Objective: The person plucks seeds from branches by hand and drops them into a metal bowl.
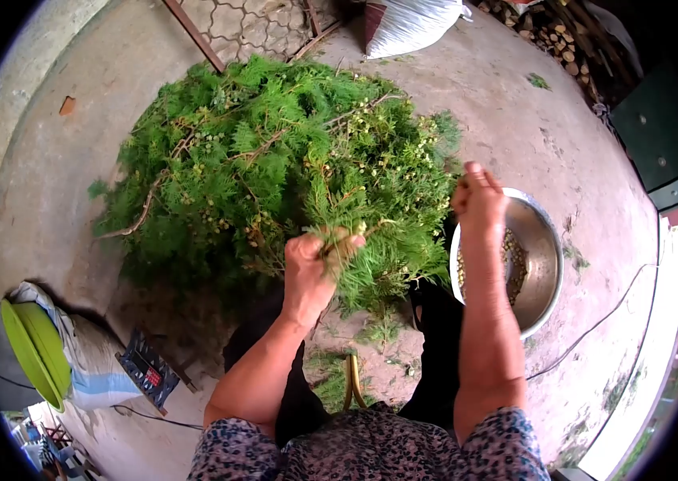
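Observation:
A large heap of green branches (259, 144) with small pale cones lies on the floor in front of me. My left hand (315, 260) is closed around a leafy sprig (359, 256) at the near edge of the heap. My right hand (481, 196) is raised over the left rim of a metal bowl (546, 240), its fingers pressed together; what they hold, if anything, is too small to make out. Small round cones (513, 268) lie in the bottom of the bowl, partly hidden by my right forearm.
A white sack (411, 28) and stacked firewood (555, 40) are at the back. At the left, a green basin (34, 353) leans by another sack (98, 361). Loose sprigs lie between my legs. A thin cable (595, 321) crosses the floor at right.

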